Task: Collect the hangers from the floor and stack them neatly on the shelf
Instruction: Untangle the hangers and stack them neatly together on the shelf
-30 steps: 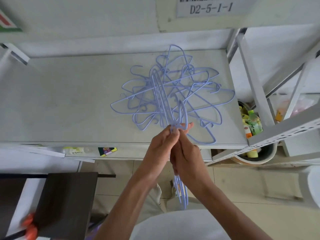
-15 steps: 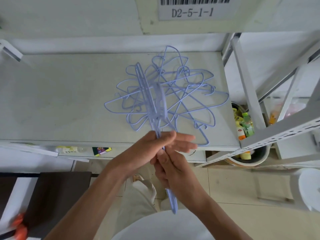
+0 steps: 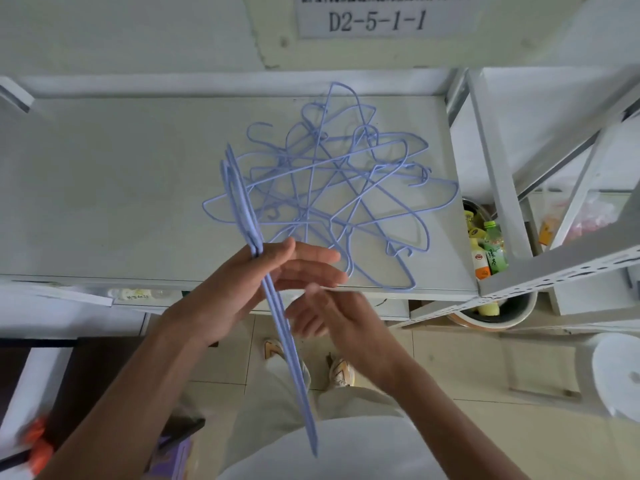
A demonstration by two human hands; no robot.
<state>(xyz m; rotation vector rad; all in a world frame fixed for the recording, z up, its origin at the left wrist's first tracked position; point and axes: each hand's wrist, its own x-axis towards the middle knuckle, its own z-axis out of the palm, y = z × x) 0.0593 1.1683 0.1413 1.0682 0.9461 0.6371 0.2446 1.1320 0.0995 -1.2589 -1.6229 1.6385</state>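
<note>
- Here, my left hand [image 3: 249,289] holds a small bundle of light blue hangers [image 3: 277,306] seen edge-on, with the thumb laid across them near their middle and the other fingers stretched out straight to the right.
- The bundle runs slanted, its upper end over the front part of the shelf [image 3: 104,188] and its lower end down in front of my pale shirt [image 3: 346,452].
- My right hand [image 3: 343,327] sits just below and to the right of the left one, fingers loosely bent and apart; it looks close to the bundle, but I cannot tell whether it touches it, and it grips nothing that I can see.
- The rest of the hangers lie in a tangled pile [image 3: 332,188] on the right half of the shelf, hooks and shoulders crossing at all angles, one shoulder reaching almost to the shelf's front edge.
- The upper end of my bundle overlaps the left edge of that pile in this view.
- On the wall above the shelf is a label [image 3: 377,20] reading D2-5-1-1 under a barcode.
- To the right, past the shelf's white upright post [image 3: 495,174], a round tub [image 3: 491,313] on the floor holds bottles [image 3: 491,247], one with a green cap.
- My shoes [image 3: 341,372] show on the pale tiled floor [image 3: 467,368] below my hands.
- A dark board [image 3: 86,386] lies at the lower left, with something orange [image 3: 40,445], blurred, beside it.
</note>
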